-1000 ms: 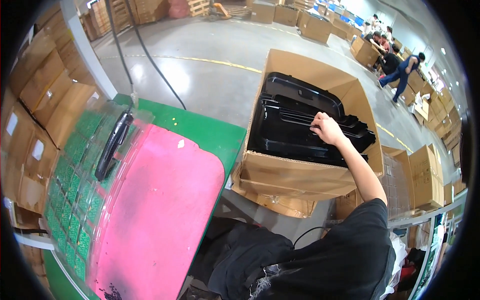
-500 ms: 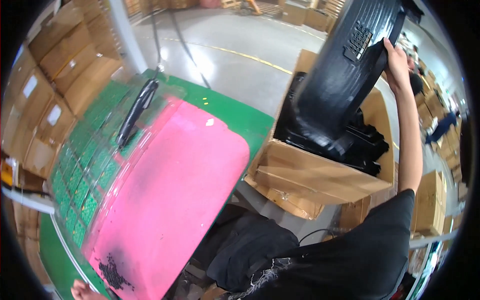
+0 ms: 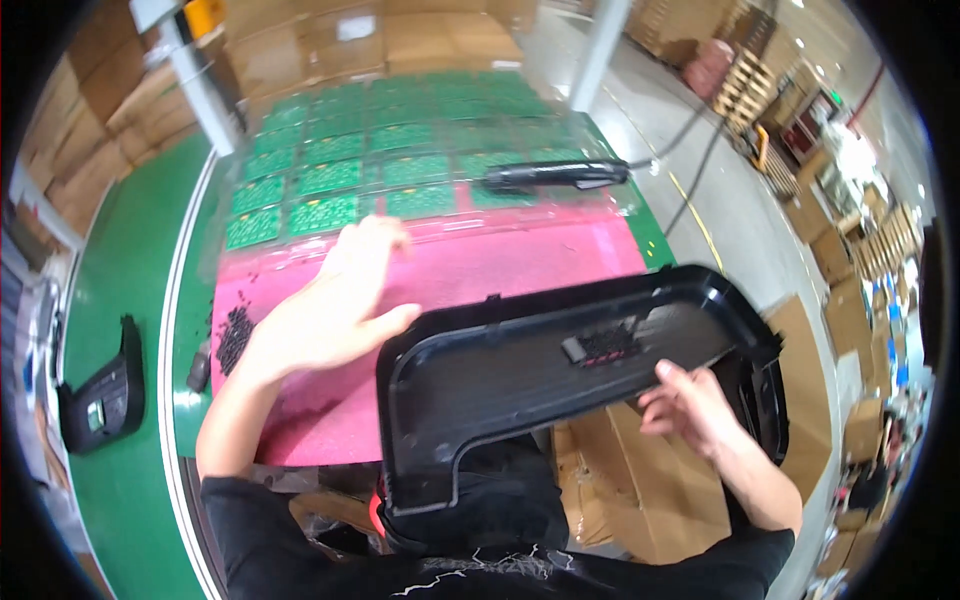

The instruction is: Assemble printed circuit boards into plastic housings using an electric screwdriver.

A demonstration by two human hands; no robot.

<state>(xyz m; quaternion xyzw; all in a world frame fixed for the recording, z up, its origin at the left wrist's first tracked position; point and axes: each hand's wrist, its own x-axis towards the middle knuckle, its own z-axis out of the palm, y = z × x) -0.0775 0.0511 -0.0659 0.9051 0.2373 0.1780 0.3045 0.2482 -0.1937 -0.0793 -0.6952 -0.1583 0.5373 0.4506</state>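
A black plastic cover with a raised rim and a small slotted patch lies tilted over the near edge of the pink mat, inner side up. My right hand pinches its near edge, thumb on top and fingers below. My left hand is open over the mat, fingers stretched, just beside the cover's left end. Small black pieces, seemingly screws, lie heaped on the mat by my left forearm. Beyond the mat, a black corded electric screwdriver rests on clear plastic trays of green circuit boards.
An open cardboard box stands at my right, below the cover, with black parts partly hidden inside. Another black plastic part lies on the green surface at left. Stacked cartons rise behind the trays.
My right hand has brought the black cover from above the box to the mat's near edge, now inner side up. My left hand has come over the mat. The view has turned left.
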